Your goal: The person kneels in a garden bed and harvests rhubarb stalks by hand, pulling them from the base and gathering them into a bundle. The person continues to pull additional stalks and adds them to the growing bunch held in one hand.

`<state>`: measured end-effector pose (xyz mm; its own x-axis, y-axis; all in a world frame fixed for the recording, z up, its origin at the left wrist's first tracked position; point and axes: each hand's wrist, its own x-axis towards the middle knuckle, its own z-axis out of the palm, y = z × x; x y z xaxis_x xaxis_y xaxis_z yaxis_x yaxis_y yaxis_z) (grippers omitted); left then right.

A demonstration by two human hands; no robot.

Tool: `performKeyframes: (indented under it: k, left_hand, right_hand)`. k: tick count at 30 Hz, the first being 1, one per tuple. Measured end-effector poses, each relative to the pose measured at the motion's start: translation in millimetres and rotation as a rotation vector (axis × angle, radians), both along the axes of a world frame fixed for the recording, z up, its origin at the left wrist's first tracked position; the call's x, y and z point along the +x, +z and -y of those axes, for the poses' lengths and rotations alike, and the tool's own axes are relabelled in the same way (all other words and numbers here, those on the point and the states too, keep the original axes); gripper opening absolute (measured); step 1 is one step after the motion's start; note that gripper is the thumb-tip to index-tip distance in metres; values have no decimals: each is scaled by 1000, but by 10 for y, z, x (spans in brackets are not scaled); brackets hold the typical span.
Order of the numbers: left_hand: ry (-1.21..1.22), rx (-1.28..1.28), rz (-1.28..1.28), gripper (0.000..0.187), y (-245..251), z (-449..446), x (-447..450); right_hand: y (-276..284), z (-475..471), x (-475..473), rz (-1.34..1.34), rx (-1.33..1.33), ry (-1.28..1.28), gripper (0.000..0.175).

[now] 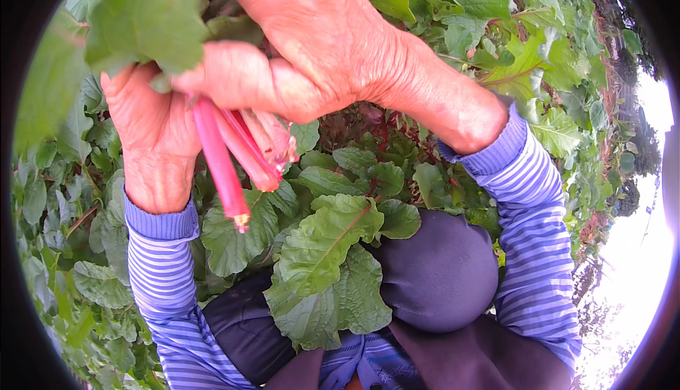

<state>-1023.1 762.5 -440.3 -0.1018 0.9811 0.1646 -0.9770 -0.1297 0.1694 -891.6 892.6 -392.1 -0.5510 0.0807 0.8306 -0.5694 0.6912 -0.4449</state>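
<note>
Several pinkish-red leaf stalks (218, 156) with cut or broken ends hang below my hands, at the upper left of the view. My right hand (308, 44) reaches across from the right, its thumb and fingers closed around the stalks. Behind and left of them is my left hand (154, 108), palm partly showing, its fingers mostly hidden by a large green leaf (143, 18). Whether the left hand grips the stalks too is not clear. The leaf blades are blurred and run off past the top left edge.
Dense leafy plants (101, 283) surround me on every side. Broad green leaves (329, 246) rise against my body, beside my dark-clothed knee (435, 268). Reddish stems and bare soil show between the plants beneath my right wrist. Bright sky lies at the far right.
</note>
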Motion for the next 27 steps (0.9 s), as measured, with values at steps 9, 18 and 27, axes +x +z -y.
performKeyframes:
  k: [9, 18, 27]
  left_hand:
    - [200, -237, -282, 45, 138, -94, -39]
    - [-67, -194, -14, 68, 374, -107, -332]
    - [-70, -144, -13, 78, 165, -62, -642]
  right_hand:
    - [44, 44, 87, 301, 656, -543, 84]
    - [11, -40, 827, 844, 263, -424, 18]
    - [-770, 129, 2150, 2162, 324, -111, 39]
